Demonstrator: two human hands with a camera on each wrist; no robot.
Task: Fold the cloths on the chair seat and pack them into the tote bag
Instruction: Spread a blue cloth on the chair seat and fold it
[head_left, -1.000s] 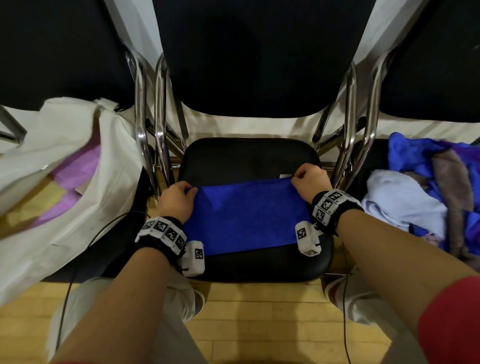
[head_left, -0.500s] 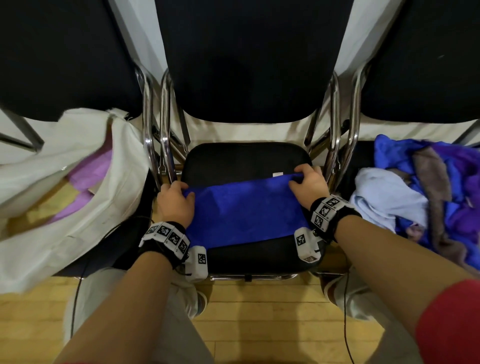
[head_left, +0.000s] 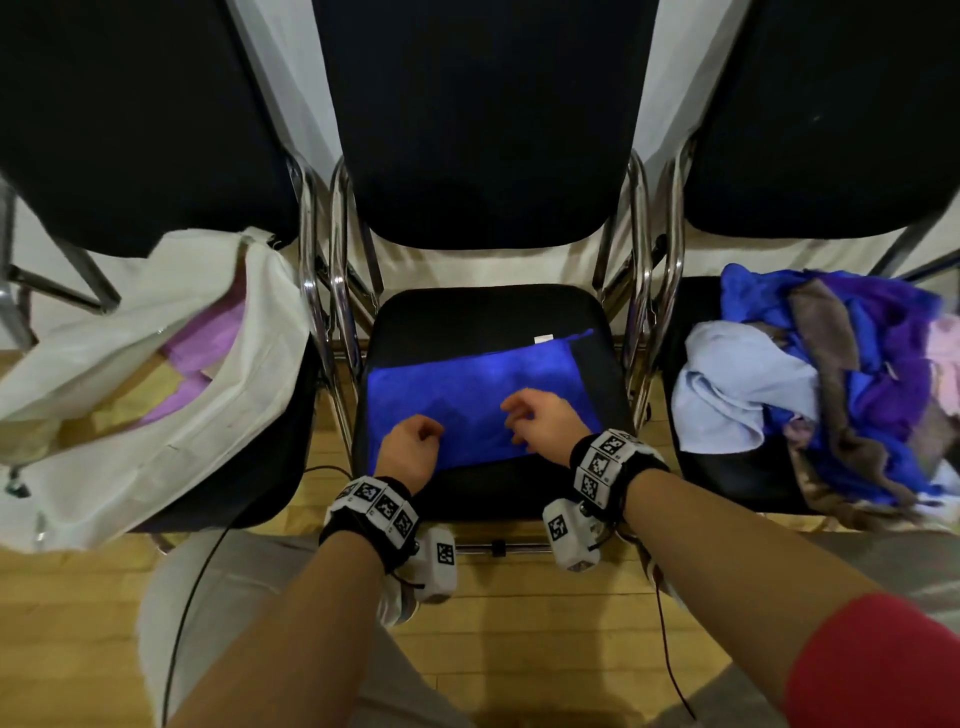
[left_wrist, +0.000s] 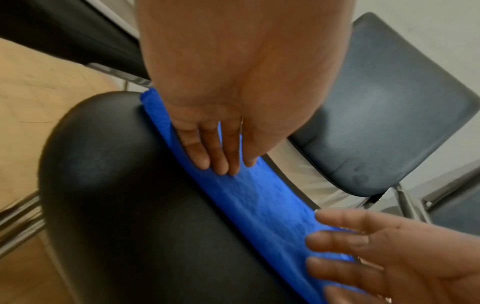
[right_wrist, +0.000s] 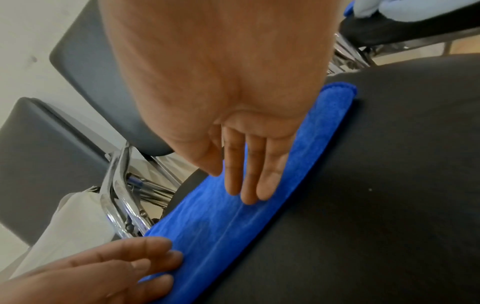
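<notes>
Your blue cloth (head_left: 467, 395) lay flat on the seat of the middle chair (head_left: 483, 317), folded over once, its far right corner poking out past the top layer near a small white tag (head_left: 544, 339). Your left hand (head_left: 410, 441) and your right hand (head_left: 545, 418) were both on it near the front edge, gripping nothing; the wrist views showed the fingers (left_wrist: 215, 156) of each hand straight and lying flat on the pile, so you were pressing and smoothing.

To do this step well, you probably needed to square that stray corner first, then sweep outward from the middle so no ridge stayed trapped between the layers; a faint crease ran along the cloth under your right fingers (right_wrist: 249, 179). The fabric looked soft and plush, so it would likely slide on the slick seat; keeping one palm down as an anchor would have been wise.

The tote bag (head_left: 171, 415) gaped open on the chair to your left, some purple cloth (head_left: 208, 338) already inside. The unfolded pile (head_left: 810, 395) waited on the chair to your right.
</notes>
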